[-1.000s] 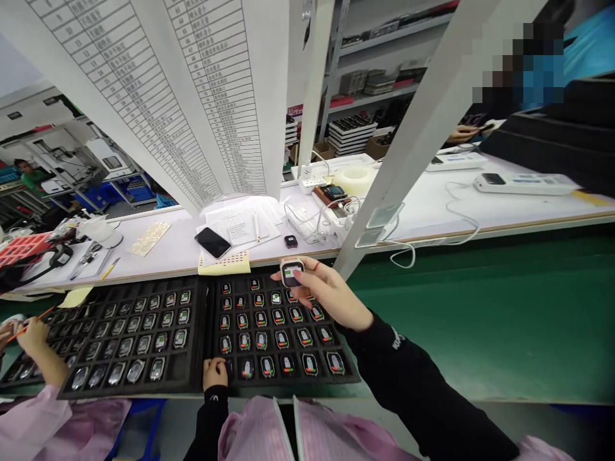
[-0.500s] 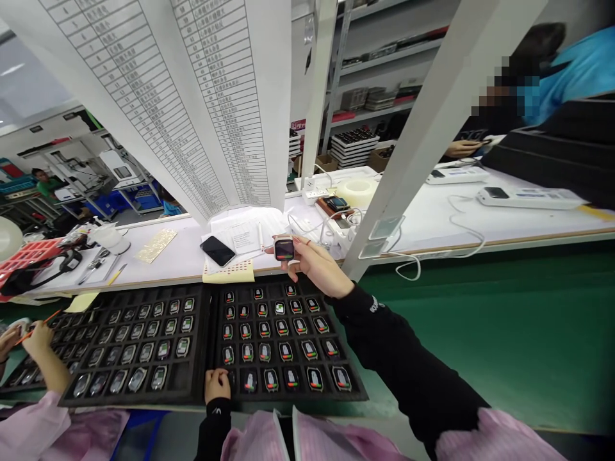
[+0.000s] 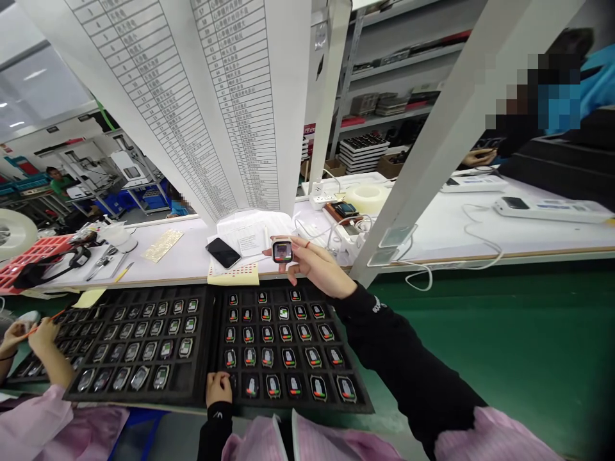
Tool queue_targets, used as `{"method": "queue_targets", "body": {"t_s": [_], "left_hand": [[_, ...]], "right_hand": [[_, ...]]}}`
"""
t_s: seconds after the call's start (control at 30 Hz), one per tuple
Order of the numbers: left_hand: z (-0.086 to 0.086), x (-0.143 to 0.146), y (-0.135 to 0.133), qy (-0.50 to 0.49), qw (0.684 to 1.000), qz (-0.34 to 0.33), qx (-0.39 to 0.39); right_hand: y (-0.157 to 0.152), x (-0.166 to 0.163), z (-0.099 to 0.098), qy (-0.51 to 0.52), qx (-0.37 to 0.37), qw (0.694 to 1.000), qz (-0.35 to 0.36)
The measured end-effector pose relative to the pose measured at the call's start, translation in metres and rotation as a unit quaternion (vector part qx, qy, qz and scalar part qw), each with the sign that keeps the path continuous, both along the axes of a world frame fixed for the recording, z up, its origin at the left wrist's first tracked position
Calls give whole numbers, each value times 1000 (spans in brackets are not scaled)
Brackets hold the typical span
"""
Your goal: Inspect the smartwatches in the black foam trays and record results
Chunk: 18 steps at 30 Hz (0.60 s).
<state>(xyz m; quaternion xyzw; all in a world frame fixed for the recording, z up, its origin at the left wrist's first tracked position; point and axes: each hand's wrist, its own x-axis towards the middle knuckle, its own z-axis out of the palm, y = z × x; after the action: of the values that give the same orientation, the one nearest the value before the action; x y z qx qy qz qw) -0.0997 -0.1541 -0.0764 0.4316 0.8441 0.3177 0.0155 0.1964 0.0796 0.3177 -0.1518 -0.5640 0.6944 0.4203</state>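
Note:
A smartwatch without a strap (image 3: 282, 251) is held up between the fingers of my right hand (image 3: 317, 266), its lit screen towards me, above the far edge of the right tray. My left hand (image 3: 220, 388) rests with curled fingers at the near left corner of the black foam tray (image 3: 314, 376). Beside its fingertips lies a dark watch-like piece, partly hidden; what the fingers grip, if anything, I cannot make out. Rows of smartwatches with lit screens fill most of that tray's compartments, such as this watch (image 3: 273, 385). One screen (image 3: 284, 312) looks whiter than the others.
A second black tray (image 3: 179, 371) of watches adjoins on the left, where a co-worker's hands (image 3: 45, 339) hold a thin orange stick. On the white bench lie a phone (image 3: 223, 252), papers (image 3: 252, 240), cables and a power strip (image 3: 353, 240). A white post (image 3: 427, 134) slants up at right.
The watch in my right hand now shows a brighter, different screen and is tilted slightly. My view has shifted a little; my left hand stays at the tray's corner.

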Motion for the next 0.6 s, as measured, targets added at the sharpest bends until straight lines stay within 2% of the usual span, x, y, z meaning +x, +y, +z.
{"method": "queue_targets", "body": {"t_s": [0.17,0.27,0.6], "left_hand": [[12,14,1,32,999,21,8],[17,19,1,38,999,22,-14],[15,15,-3,35,998,8,-51]], "right_hand": [[0,3,3,-9,55,998,27],[0,4,2,-3,63,997,33],[-6,3,3,-22,55,998,-3]]}}
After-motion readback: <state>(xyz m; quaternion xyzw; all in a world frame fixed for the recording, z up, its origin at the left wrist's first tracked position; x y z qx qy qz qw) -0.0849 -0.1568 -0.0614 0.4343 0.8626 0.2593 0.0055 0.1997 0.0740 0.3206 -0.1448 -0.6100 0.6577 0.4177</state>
